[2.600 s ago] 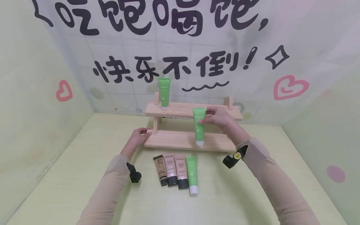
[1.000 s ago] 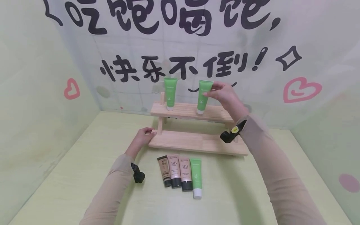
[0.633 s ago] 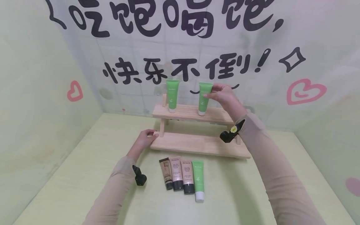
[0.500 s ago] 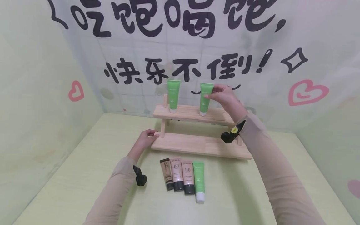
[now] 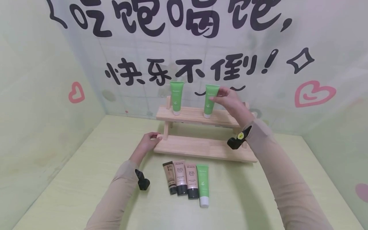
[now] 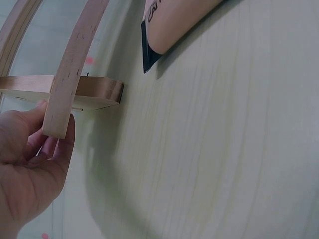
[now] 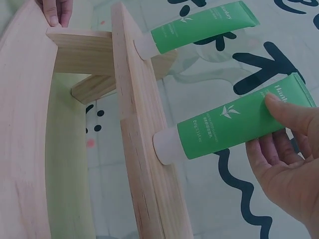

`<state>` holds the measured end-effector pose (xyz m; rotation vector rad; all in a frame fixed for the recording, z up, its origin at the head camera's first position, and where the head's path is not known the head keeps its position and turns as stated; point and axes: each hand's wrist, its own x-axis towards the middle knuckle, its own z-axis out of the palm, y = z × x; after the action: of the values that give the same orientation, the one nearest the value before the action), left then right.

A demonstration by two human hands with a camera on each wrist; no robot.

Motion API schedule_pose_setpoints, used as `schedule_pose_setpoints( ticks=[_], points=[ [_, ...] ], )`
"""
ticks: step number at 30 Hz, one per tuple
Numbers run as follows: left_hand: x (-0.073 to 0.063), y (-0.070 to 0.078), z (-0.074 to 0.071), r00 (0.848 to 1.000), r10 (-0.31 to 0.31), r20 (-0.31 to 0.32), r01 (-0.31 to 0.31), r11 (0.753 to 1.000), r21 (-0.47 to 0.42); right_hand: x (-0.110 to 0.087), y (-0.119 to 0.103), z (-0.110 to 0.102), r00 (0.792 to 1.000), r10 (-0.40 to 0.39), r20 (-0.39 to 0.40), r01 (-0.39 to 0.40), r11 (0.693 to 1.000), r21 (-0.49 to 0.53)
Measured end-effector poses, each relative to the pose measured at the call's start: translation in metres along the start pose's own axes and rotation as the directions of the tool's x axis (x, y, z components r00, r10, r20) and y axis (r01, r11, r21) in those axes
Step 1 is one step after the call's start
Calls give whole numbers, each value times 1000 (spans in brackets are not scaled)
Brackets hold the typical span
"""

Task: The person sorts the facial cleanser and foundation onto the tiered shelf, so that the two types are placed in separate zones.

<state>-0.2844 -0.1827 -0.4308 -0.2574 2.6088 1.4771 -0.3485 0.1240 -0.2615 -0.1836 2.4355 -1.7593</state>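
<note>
My right hand (image 5: 230,99) holds a green squeeze tube (image 7: 224,119) between thumb and fingers, near its flat upper end. Its white cap rests on the top board of a two-tier wooden shelf (image 5: 187,145). To its left, apart from it, another green tube (image 5: 176,97) stands cap down on that same board. With thumb and fingers, my left hand (image 6: 35,164) grips the left end of the lower board. On the table before the shelf lie a brown tube (image 5: 170,177), two pink BB cream tubes (image 5: 180,177) and a third green tube (image 5: 203,183), side by side.
The pale yellow table (image 5: 95,179) extends around the shelf. Behind it rises a printed wall (image 5: 129,51) with black characters, and side walls stand left and right. The lower board (image 7: 25,149) bears no tubes.
My right hand has raised the green tube from before the lower board to the top board, then shifted it only slightly. My left hand has kept hold of the lower board's end.
</note>
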Motion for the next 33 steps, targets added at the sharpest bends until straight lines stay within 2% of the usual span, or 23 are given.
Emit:
schedule_pose_setpoints(
  ticks=[10, 19, 24, 33],
  points=[
    [3, 2, 2, 1000, 10, 18, -10, 1000, 4, -5, 3, -4, 998, -46, 35, 45, 999, 29],
    [1, 4, -1, 1000, 24, 6, -24, 1000, 17, -14, 2, -3, 998, -58, 13, 56, 993, 106],
    [2, 1, 0, 1000, 22, 4, -22, 1000, 8, -20, 3, -1, 1000, -12, 18, 9, 988, 155],
    [1, -1, 0, 1000, 11, 16, -12, 1000, 13, -31, 8, 3, 994, 107, -25, -102, 983, 155]
  ],
)
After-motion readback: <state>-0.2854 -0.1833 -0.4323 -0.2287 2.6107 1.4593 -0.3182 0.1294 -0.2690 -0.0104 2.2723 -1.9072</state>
